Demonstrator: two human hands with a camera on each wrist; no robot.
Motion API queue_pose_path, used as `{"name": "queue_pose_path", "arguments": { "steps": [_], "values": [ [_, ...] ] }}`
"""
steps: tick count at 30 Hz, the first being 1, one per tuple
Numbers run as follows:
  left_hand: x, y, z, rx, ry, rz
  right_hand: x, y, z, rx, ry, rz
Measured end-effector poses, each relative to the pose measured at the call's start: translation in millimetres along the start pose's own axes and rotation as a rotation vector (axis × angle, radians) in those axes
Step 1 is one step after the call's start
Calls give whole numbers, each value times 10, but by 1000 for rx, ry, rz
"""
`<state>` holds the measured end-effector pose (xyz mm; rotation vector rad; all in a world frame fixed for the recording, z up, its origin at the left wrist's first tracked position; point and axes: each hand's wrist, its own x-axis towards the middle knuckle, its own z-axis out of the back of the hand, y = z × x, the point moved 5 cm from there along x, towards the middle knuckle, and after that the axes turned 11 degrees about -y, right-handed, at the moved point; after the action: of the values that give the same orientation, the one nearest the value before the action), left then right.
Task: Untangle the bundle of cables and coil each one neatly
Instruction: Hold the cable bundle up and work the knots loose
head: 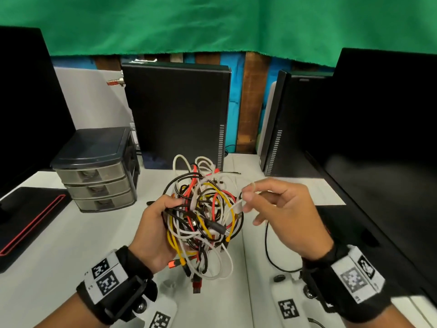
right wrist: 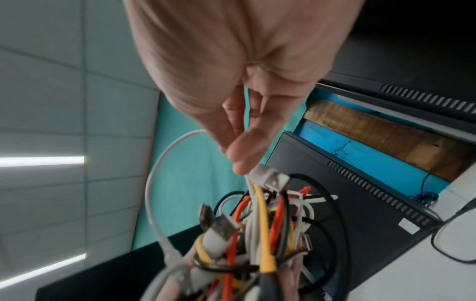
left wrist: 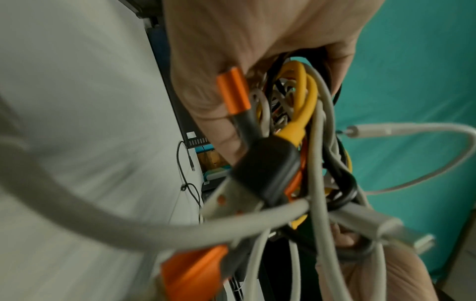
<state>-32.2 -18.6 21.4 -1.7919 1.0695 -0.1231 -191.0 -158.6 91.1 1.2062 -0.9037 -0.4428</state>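
A tangled cable bundle point(head: 203, 216) of white, black, red and yellow cables hangs above the white table point(head: 71, 245), with plugs dangling below it. My left hand point(head: 156, 230) grips the bundle point(left wrist: 304, 142) from its left side, fingers curled into the wires. My right hand point(head: 279, 209) is at the bundle's upper right and pinches a thin white cable point(head: 246, 197) between thumb and forefinger. In the right wrist view the fingertips point(right wrist: 244, 158) hold that white cable point(right wrist: 159, 173) just above a white USB plug point(right wrist: 270, 177) on the bundle point(right wrist: 257, 234).
A grey drawer unit point(head: 99, 171) stands at the left, a black computer tower point(head: 177, 110) behind the bundle. Dark monitors point(head: 383, 138) flank both sides. A loose black cable point(head: 269, 252) lies on the table at the right. A black pad with red trim point(head: 28, 223) sits far left.
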Motion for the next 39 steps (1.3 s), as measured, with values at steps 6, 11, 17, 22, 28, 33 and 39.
{"name": "queue_pose_path", "arguments": {
  "steps": [6,11,17,22,28,33,39],
  "values": [
    [-36,21,-46,50,46,69,-70,-43,-94,-207,-6,134],
    [-72,136,-123,0,133,158,-128,-206,-193,-335,10,178],
    [-12,80,-110,-143,134,124,-115,-163,-145,-207,-56,156],
    [79,48,68,-215,29,92,-174,-135,-207,-125,-41,126],
    [-7,-22,-9,-317,147,72,-260,-262,-350,-104,24,36],
    [-48,-35,-49,-363,244,65,-318,-402,-469,-4,123,-120],
    [-34,10,-73,-339,299,31,-366,-463,-514,124,81,-326]
  ]
}}
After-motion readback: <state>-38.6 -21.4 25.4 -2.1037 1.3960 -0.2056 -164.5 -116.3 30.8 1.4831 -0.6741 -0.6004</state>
